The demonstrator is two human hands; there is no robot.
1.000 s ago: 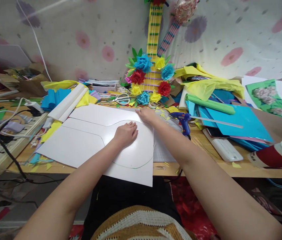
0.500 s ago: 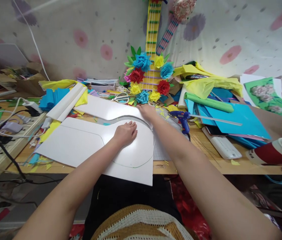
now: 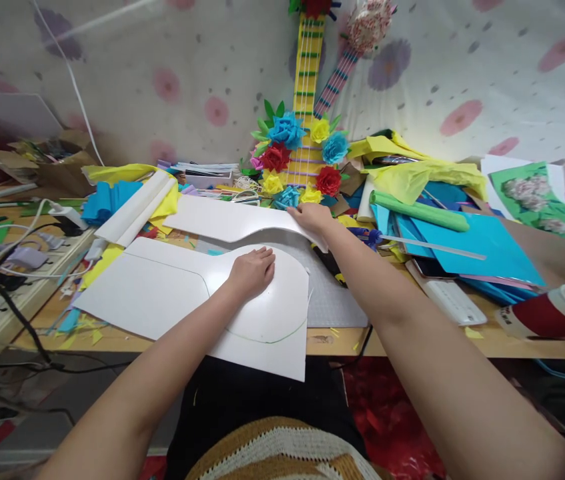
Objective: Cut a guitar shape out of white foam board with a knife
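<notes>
A white foam board (image 3: 152,300) with a drawn curved outline lies at the table's front edge, its near corner sticking out over my lap. My left hand (image 3: 253,272) rests flat on its rounded part, fingers stretched out. My right hand (image 3: 312,220) grips a cut-off white board strip (image 3: 227,217) by its right end. This strip has a curved near edge and stands apart from the larger board, with a gap between them. Under both lies a grey cutting mat (image 3: 335,300). A yellow-and-black tool (image 3: 331,265) is partly hidden beneath my right forearm.
A blue glue gun (image 3: 369,237) lies right of my right arm, beside blue sheets (image 3: 477,250) and a green paper roll (image 3: 419,211). A red-and-white cup (image 3: 555,312) stands far right. Power strips (image 3: 27,287) with cables lie left. A flower-trimmed yellow guitar (image 3: 307,153) leans at the back.
My right hand has moved the cut strip away and to the right, widening the gap to the larger board. My left hand stays on the board.
</notes>
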